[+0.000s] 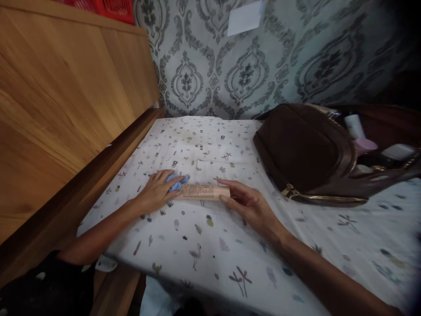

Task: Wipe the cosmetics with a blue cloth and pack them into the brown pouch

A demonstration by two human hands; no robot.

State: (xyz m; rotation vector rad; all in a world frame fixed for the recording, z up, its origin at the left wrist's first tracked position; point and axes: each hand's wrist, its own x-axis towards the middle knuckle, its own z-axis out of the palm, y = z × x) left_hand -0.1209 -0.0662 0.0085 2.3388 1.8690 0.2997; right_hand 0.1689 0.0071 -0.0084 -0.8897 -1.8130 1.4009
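Observation:
A peach-coloured tube (pixel 199 192) with fine dark print on its side lies lengthwise between my hands, just over the patterned sheet (pixel 226 239). My right hand (pixel 248 204) grips its right end between thumb and fingers. At the other end, my left hand (pixel 158 191) is closed on a crumpled blue cloth (pixel 174 182). The cloth touches or nearly touches the tube's left end. Part of the cloth is hidden beneath the left fingers.
An unzipped brown leather bag (pixel 299 149) stands on the right, with a white tube (pixel 355 127), a pink-capped item (pixel 365 145) and other toiletries inside. A wooden cabinet (pixel 75 74) rises on the left, bearing a red basket (pixel 118 9). Patterned wallpaper (pixel 213 79) closes off the back.

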